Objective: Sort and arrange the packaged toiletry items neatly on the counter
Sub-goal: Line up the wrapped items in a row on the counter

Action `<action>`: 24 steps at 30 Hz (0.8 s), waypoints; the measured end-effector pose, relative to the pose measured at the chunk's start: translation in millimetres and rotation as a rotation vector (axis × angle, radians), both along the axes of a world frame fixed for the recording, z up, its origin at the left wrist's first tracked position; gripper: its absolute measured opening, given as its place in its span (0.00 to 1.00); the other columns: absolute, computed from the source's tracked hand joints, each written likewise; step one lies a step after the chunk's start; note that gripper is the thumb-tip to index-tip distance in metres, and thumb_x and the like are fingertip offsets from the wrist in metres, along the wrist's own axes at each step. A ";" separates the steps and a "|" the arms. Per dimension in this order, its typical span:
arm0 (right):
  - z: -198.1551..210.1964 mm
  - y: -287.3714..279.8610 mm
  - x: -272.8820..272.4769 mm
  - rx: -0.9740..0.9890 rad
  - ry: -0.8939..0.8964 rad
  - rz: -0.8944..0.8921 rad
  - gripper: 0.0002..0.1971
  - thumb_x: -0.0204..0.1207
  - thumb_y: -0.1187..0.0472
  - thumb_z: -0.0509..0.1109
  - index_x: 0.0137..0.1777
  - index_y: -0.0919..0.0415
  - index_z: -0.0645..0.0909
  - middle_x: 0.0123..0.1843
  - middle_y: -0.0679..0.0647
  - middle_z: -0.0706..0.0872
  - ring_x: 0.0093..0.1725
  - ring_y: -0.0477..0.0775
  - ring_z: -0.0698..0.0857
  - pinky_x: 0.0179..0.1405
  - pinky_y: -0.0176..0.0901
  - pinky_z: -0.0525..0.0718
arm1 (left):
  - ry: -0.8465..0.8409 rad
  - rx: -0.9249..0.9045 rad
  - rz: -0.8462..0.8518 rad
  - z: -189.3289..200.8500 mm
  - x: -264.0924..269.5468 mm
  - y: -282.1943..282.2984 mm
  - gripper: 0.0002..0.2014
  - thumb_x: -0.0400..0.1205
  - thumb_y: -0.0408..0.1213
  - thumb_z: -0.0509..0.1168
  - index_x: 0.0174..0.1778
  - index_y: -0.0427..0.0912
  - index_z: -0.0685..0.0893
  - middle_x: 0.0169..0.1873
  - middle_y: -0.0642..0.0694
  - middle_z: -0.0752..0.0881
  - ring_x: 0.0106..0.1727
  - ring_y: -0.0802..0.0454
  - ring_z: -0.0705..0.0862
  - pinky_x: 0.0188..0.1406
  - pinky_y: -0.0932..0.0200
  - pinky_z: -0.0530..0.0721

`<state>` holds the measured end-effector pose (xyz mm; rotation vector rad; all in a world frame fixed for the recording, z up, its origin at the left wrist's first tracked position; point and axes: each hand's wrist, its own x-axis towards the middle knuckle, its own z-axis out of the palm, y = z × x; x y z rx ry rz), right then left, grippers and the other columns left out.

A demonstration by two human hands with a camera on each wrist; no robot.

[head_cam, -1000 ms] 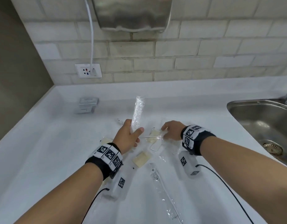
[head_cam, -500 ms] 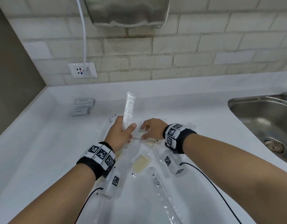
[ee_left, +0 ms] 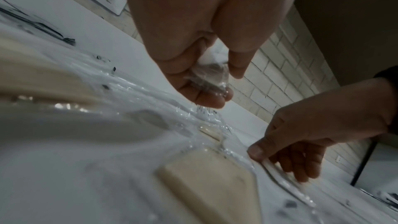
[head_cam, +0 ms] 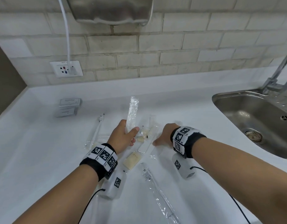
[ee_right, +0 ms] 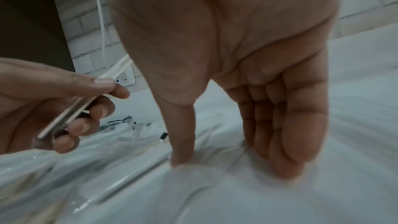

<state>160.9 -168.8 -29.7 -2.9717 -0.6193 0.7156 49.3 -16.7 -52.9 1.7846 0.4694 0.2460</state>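
My left hand [head_cam: 129,132] grips a long clear-wrapped packet [head_cam: 132,113] by its lower end and holds it upright above the white counter [head_cam: 34,143]. The left wrist view shows its fingers [ee_left: 204,98] curled round the crinkled wrap [ee_left: 212,72]. My right hand [head_cam: 162,138] lies to the right with straight fingers [ee_right: 277,142] touching a clear packet [ee_right: 133,175] with a white stick inside. Between the hands lie cream soap packets [head_cam: 143,136]. Another soap packet [head_cam: 132,160] and a long toothbrush packet [head_cam: 157,189] lie nearer to me.
A wrapped toothbrush [head_cam: 95,131] lies left of my left hand. Two small grey boxes [head_cam: 69,107] sit at the back left. A steel sink [head_cam: 252,120] with a tap [head_cam: 281,67] is on the right. A socket [head_cam: 66,69] and hand dryer [head_cam: 110,10] are on the tiled wall.
My right hand let go of the small packets in the middle and moved a little right and nearer; its fingers now rest flat. The left hand still holds its packet upright.
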 end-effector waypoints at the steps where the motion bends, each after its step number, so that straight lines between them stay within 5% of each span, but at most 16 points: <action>1: -1.3 3.2 0.7 0.023 0.004 0.000 0.20 0.63 0.42 0.77 0.31 0.57 0.76 0.28 0.51 0.81 0.33 0.53 0.83 0.33 0.38 0.82 | -0.001 -0.006 -0.005 -0.5 -0.8 -1.0 0.10 0.83 0.42 0.67 0.52 0.43 0.74 0.38 0.46 0.82 0.31 0.51 0.81 0.35 0.54 0.85; 5: -7.5 18.0 2.2 0.083 -0.015 0.022 0.15 0.73 0.59 0.71 0.30 0.60 0.69 0.31 0.52 0.75 0.40 0.57 0.81 0.23 0.36 0.72 | -0.008 -0.005 0.001 1.8 -6.5 -0.3 0.12 0.83 0.42 0.67 0.56 0.41 0.74 0.38 0.46 0.81 0.31 0.51 0.80 0.33 0.56 0.84; 7: -13.1 25.7 3.2 0.120 -0.017 0.007 0.14 0.76 0.60 0.65 0.31 0.61 0.67 0.37 0.55 0.76 0.41 0.58 0.80 0.24 0.37 0.72 | -0.008 -0.011 0.011 2.5 -10.5 2.4 0.13 0.83 0.43 0.67 0.56 0.40 0.74 0.39 0.46 0.81 0.32 0.50 0.80 0.34 0.55 0.84; 10: -19.8 35.7 4.5 0.129 0.012 -0.041 0.17 0.75 0.46 0.64 0.41 0.62 0.74 0.55 0.60 0.75 0.47 0.59 0.80 0.42 0.44 0.79 | -0.009 -0.006 0.016 2.5 -16.1 7.7 0.11 0.82 0.44 0.67 0.52 0.44 0.74 0.40 0.44 0.81 0.33 0.50 0.81 0.35 0.55 0.84; 13: -20.4 41.9 0.7 0.034 -0.048 -0.043 0.31 0.70 0.34 0.66 0.61 0.61 0.76 0.65 0.59 0.71 0.63 0.60 0.76 0.60 0.51 0.76 | -0.011 -0.008 0.027 4.2 -21.4 11.2 0.12 0.83 0.43 0.67 0.54 0.41 0.74 0.40 0.44 0.81 0.33 0.50 0.80 0.35 0.56 0.83; 17: -19.3 53.3 9.8 -0.021 0.001 -0.072 0.24 0.76 0.38 0.63 0.41 0.61 0.74 0.46 0.55 0.77 0.60 0.58 0.75 0.58 0.49 0.75 | -0.009 -0.016 0.042 8.0 -27.0 21.0 0.13 0.83 0.43 0.67 0.53 0.39 0.73 0.39 0.44 0.79 0.32 0.49 0.80 0.32 0.58 0.82; 20: -21.7 58.5 19.1 -0.087 -0.023 -0.043 0.16 0.74 0.47 0.71 0.54 0.58 0.82 0.48 0.50 0.80 0.58 0.55 0.80 0.61 0.47 0.79 | -0.014 0.014 0.050 10.1 -27.9 30.2 0.13 0.83 0.44 0.67 0.52 0.40 0.73 0.39 0.42 0.79 0.32 0.49 0.81 0.30 0.60 0.82; 24: -18.3 63.1 22.0 -0.096 -0.034 -0.013 0.09 0.75 0.53 0.72 0.46 0.54 0.74 0.55 0.53 0.83 0.57 0.55 0.82 0.62 0.47 0.78 | -0.022 0.011 0.061 10.5 -24.8 33.7 0.16 0.82 0.44 0.67 0.55 0.37 0.73 0.39 0.42 0.79 0.31 0.50 0.81 0.29 0.60 0.82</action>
